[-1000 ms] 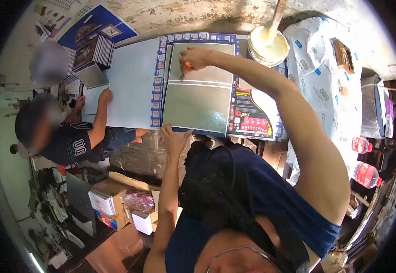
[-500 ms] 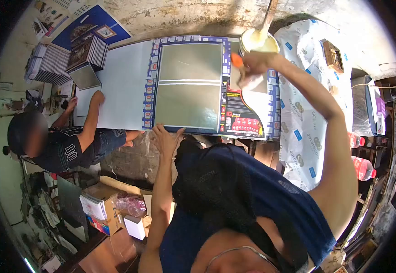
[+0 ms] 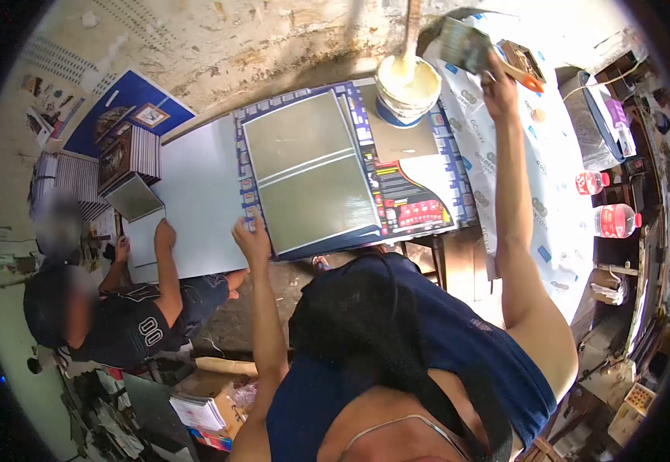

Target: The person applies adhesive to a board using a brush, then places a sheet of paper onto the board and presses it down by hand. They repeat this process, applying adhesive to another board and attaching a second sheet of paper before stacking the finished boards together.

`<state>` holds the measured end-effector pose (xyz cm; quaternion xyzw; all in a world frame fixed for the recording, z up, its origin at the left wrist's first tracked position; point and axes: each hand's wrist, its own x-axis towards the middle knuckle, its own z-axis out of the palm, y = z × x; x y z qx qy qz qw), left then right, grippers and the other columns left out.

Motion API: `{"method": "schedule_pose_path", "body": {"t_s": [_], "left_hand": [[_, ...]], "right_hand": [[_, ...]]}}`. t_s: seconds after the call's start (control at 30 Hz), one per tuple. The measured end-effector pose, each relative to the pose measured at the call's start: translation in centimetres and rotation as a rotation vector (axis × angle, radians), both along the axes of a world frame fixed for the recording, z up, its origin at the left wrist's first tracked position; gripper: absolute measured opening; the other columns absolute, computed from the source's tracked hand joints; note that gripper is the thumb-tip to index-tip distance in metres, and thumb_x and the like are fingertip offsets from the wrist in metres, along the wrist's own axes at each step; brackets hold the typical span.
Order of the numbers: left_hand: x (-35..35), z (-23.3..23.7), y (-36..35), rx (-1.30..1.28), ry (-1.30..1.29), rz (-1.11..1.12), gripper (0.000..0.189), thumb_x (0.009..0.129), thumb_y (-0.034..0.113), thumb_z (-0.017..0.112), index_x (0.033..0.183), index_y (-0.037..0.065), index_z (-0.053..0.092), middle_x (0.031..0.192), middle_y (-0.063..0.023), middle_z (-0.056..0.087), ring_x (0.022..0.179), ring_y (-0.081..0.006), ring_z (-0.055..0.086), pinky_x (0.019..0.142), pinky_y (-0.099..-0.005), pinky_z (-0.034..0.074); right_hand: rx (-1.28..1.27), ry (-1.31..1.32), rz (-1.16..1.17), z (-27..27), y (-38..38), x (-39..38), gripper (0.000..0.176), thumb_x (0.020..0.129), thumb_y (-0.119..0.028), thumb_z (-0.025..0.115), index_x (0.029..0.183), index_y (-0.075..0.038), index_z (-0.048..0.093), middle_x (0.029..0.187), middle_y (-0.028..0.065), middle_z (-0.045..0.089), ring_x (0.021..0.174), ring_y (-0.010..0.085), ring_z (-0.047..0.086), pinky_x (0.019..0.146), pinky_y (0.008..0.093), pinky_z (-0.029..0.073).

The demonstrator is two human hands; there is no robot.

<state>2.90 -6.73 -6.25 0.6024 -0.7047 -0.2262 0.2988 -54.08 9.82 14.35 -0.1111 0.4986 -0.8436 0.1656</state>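
In my right hand point(image 3: 500, 86) is a wide brush point(image 3: 467, 46) with an orange-tipped handle, held over the patterned white wrapping at the far right. A white bucket point(image 3: 406, 108) of cream-coloured paste, a stick standing in it, is left of that hand. My left hand point(image 3: 252, 242) is raised with its fingers apart, by the lower left corner of the grey-green panels point(image 3: 315, 200). Two panels lie one beyond the other, with white strips at their edges and between them, on a blue patterned sheet point(image 3: 248, 194).
At the left, a person point(image 3: 131, 312) in dark clothes reaches over a white board point(image 3: 200, 200) near stacked frames point(image 3: 131, 158). Red-labelled bottles point(image 3: 616, 221) stand at the right. Below left is a cardboard box point(image 3: 231, 412).
My right hand has moved with the brush from beside the bucket to the right, over the wrapping. My left hand has come off the panels' near edge. The whole view has shifted.
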Motion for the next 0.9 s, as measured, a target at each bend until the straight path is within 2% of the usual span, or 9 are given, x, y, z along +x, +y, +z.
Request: {"method": "schedule_pose_path", "body": {"t_s": [0.1,0.3,0.4,0.47,0.53,0.67,0.73,0.83,0.9], "left_hand": [[-3.5,8.8,-10.8,0.571,0.42,-0.135,0.08,0.091,0.065,0.048,0.133,-0.004,0.046,0.135,-0.0228,0.047,0.121,-0.038,0.048,0.1,-0.0479,0.039],[-9.8,5.1,-28.5,0.86,0.407,-0.161,0.107,0.083,0.084,0.029,0.151,0.002,0.023,0.153,-0.0226,0.031,0.139,-0.0404,0.031,0.11,-0.0562,0.025],[-12.5,1.0,-33.0,0.914,0.29,-0.241,0.108,0.081,0.086,0.027,0.151,0.003,0.022,0.152,-0.0237,0.031,0.142,-0.0402,0.027,0.11,-0.0611,0.02],[-14.6,-3.8,-36.7,1.046,0.279,-0.271,0.11,0.079,0.089,0.023,0.149,0.005,0.031,0.147,-0.03,0.037,0.138,-0.0402,0.035,0.099,-0.0782,0.007],[-16.3,-0.5,-34.4,1.03,0.211,-0.261,0.126,0.071,0.095,0.019,0.144,-0.005,0.035,0.14,-0.0245,0.048,0.133,-0.0345,0.043,0.101,-0.0752,0.012],[-19.8,0.6,-34.3,0.789,-0.007,-0.279,0.109,0.08,0.086,0.02,0.139,-0.004,0.043,0.139,-0.0259,0.047,0.126,-0.0376,0.05,0.106,-0.0623,0.024],[-22.1,2.2,-33.0,0.382,-0.278,-0.243,0.092,0.09,0.075,0.022,0.134,0.0,0.05,0.124,-0.0247,0.06,0.114,-0.0418,0.058,0.1,-0.0558,0.038],[-27.5,2.8,-31.6,0.092,-0.402,-0.827,0.088,0.093,0.07,0.016,0.124,0.001,0.061,0.132,-0.023,0.056,0.119,-0.0432,0.055,0.103,-0.0495,0.04],[-30.7,3.3,-27.8,0.12,-0.485,-0.681,0.091,0.091,0.073,0.017,0.123,0.0,0.063,0.124,-0.0245,0.06,0.12,-0.0402,0.055,0.106,-0.0443,0.039]], "right_hand": [[-0.141,-0.041,0.116,-1.5,2.5,1.6,0.021,0.095,-0.024,0.064,0.111,-0.01,0.063,0.08,-0.0048,0.056,0.057,0.0052,0.038,0.049,0.0223,0.029],[-0.114,-0.262,-0.167,-6.7,9.8,15.3,0.036,0.097,-0.025,0.06,0.13,-0.011,0.057,0.11,-0.0018,0.063,0.076,0.0058,0.054,0.062,0.0203,0.04],[-0.007,-0.347,-0.402,-8.0,16.6,23.7,0.033,0.097,-0.023,0.061,0.126,-0.009,0.059,0.103,-0.0015,0.064,0.071,0.0067,0.053,0.059,0.021,0.04],[-0.007,-0.356,-0.545,-10.0,23.2,28.9,0.029,0.096,-0.023,0.062,0.12,-0.008,0.061,0.09,-0.002,0.063,0.063,0.0081,0.045,0.055,0.022,0.038],[0.073,-0.371,-0.656,-13.2,31.8,34.8,0.026,0.094,-0.023,0.064,0.116,-0.009,0.063,0.092,-0.0016,0.062,0.065,0.0089,0.047,0.055,0.0217,0.037],[-0.041,-0.489,-0.907,-16.0,41.3,46.7,0.024,0.098,-0.026,0.058,0.116,-0.01,0.06,0.082,-0.0012,0.056,0.061,0.0089,0.044,0.053,0.0204,0.039],[-0.174,-0.359,-0.824,-15.6,41.9,49.7,0.028,0.099,-0.029,0.057,0.121,-0.011,0.058,0.076,-0.0016,0.052,0.058,0.0079,0.042,0.053,0.0204,0.039],[-0.267,-0.261,-0.781,-13.9,39.7,48.0,0.033,0.098,-0.035,0.056,0.121,-0.01,0.058,0.07,0.0002,0.048,0.058,0.0102,0.041,0.046,0.0214,0.034],[-0.334,-0.266,-0.652,-10.7,36.1,43.2,0.033,0.098,-0.033,0.057,0.123,-0.013,0.057,0.08,-0.0019,0.054,0.059,0.0083,0.04,0.054,0.0199,0.04]]}}
